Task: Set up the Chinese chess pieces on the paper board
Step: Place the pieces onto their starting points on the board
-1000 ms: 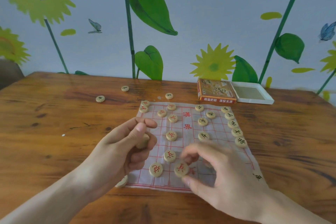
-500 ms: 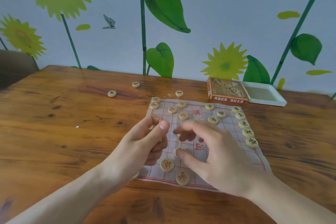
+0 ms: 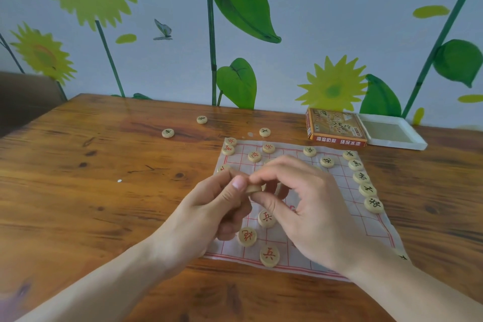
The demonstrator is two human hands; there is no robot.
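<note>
**Both hands meet on one piece above the board**

The left hand (image 3: pixel 217 206) and right hand (image 3: pixel 308 206) both pinch a single wooden piece (image 3: pixel 254 188), held above the paper board (image 3: pixel 347 219). Other pieces lie on the board; three rest on the wooden table (image 3: pixel 91 191) beyond it.

The orange box (image 3: pixel 337 130) front reads 高温防裂 环保水漆. Near pieces (image 3: pixel 269 255) (image 3: pixel 266 218) bear red 兵; a right-edge piece (image 3: pixel 374 204) bears black 将.
</note>
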